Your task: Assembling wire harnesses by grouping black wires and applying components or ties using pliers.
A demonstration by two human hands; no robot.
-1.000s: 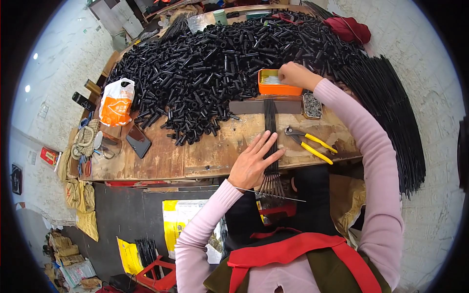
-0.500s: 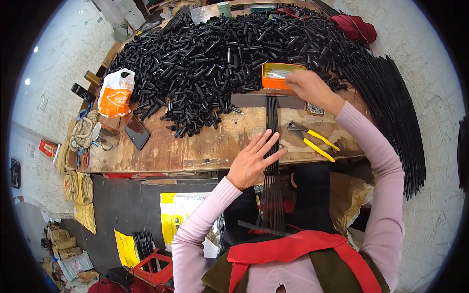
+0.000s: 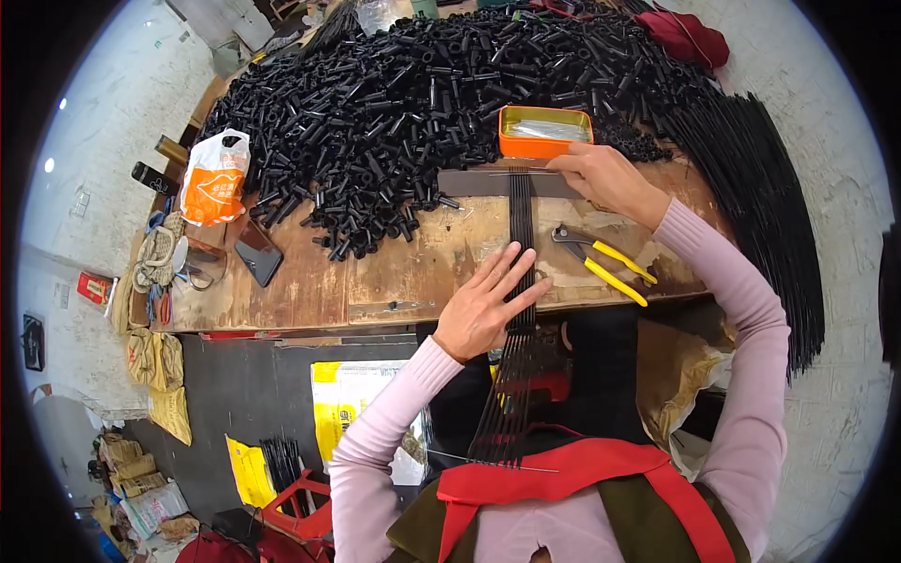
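Observation:
My left hand point(image 3: 479, 311) lies flat with fingers spread over a bundle of thin black rods point(image 3: 521, 211) at the table's front edge. The rods run from a dark strip point(image 3: 474, 184) on the tabletop to my lap, fanning out near me. At their far end my right hand point(image 3: 605, 178) pinches a thin silvery wire point(image 3: 540, 173) that lies across them. Just beyond that hand stands an orange tin point(image 3: 535, 148) holding several silvery wires point(image 3: 549, 129). Pliers with yellow handles point(image 3: 615, 272) lie to the right of the rods.
A large heap of black tubes point(image 3: 375, 122) covers the back of the wooden table point(image 3: 310, 305). Long black rods point(image 3: 751, 178) hang over the right side. At left are a phone point(image 3: 257, 251) and an orange-and-white bag point(image 3: 216, 178). A red frame point(image 3: 300, 507) stands on the floor.
My right hand has come from the orange tin toward me, to the far end of the rods, with a thin wire. My left hand stays on the bundle.

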